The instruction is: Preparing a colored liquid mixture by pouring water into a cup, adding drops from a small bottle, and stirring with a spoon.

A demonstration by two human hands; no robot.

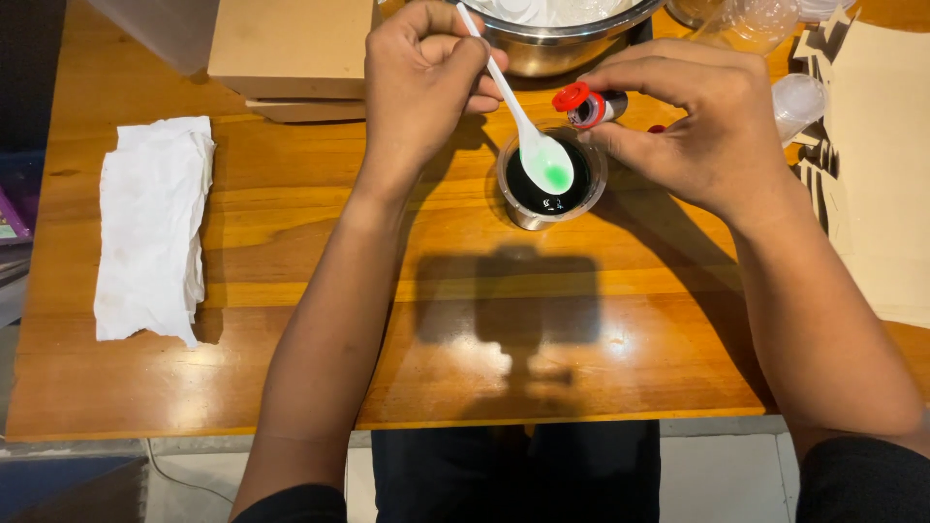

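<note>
- Fingers (455,58) of my left hand (421,82) are pinched tight on the thin handle of a white plastic spoon (538,145), just above the small clear cup (552,179).
- My right hand (702,121) has its fingers clamped on a little bottle with a red cap (589,105), tipped on its side right over the cup.
- I think the spoon is light and bendy, so holding it high on the handle works. The bottle looks small and slick; gripping its body seems best.
- The cup sits on the desk (291,242) and holds dark green liquid. The spoon bowl has a green spot.
- Behind the cup is a metal bowl (562,44) with white stuff inside.
- Far left of the cup lies a white paper towel (150,228).
</note>
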